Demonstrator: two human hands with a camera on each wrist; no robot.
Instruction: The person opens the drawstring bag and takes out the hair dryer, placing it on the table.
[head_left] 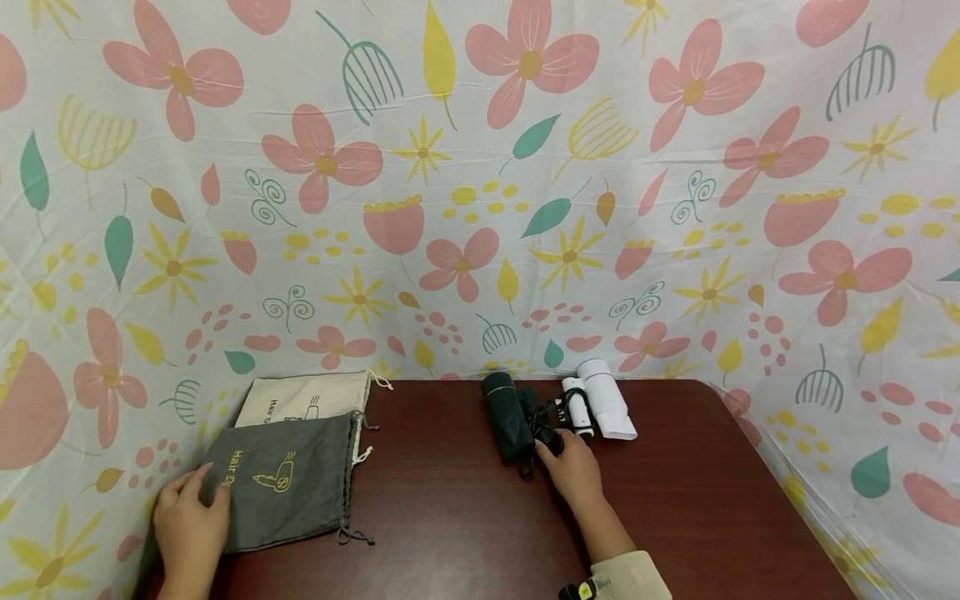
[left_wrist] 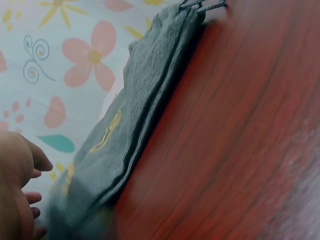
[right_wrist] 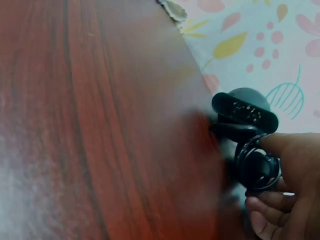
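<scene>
A dark grey drawstring bag (head_left: 300, 492) with a yellow hair dryer print lies at the left of the table, overlapping a cream bag (head_left: 300, 387) of the same kind. At its left edge is my left hand (head_left: 190, 525), thumb and fingers spread apart; the left wrist view shows the hand (left_wrist: 17, 185) beside the grey bag (left_wrist: 135, 105), with contact unclear. My right hand (head_left: 573, 475) grips the corded handle of a black hair dryer (head_left: 507, 417), thumb and fingers around the handle end (right_wrist: 257, 170). The dryer lies near the back edge.
A white hair dryer (head_left: 606, 400) with its cord wrapped round the handle lies just right of the black one. The brown table (head_left: 450, 500) ends at the back against a floral cloth (head_left: 450, 250), which also hangs at both sides.
</scene>
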